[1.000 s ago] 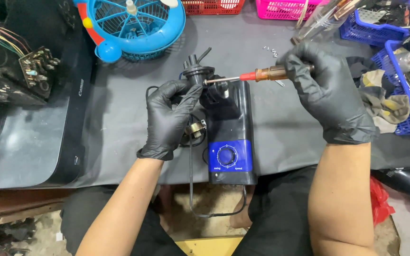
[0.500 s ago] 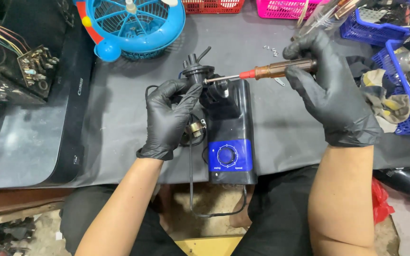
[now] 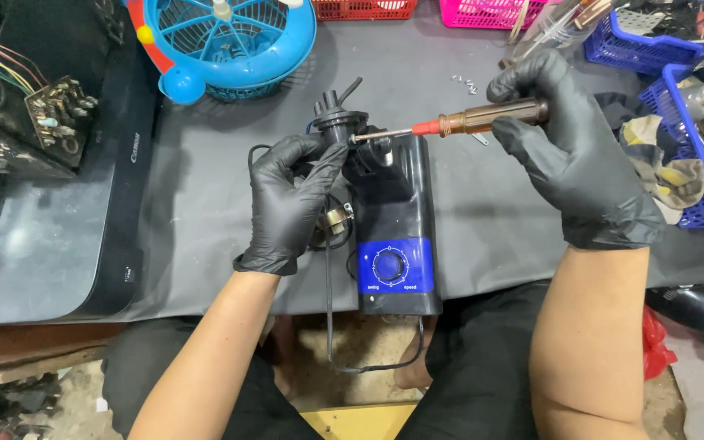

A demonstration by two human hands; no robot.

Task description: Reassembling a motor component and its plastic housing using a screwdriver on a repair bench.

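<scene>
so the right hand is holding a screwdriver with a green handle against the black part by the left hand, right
Not quite: in the head view the screwdriver in the right hand has a brown handle, not green. Its tip does meet the black part by the left hand.

Black-gloved hands (image 3: 287, 204), amber-handled screwdriver (image 3: 482, 120), black-and-blue fan base (image 3: 397, 244).

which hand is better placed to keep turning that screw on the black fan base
Right: the right hand holds the screwdriver, tip at the fan base top. The left hand steadies it.
</scene>
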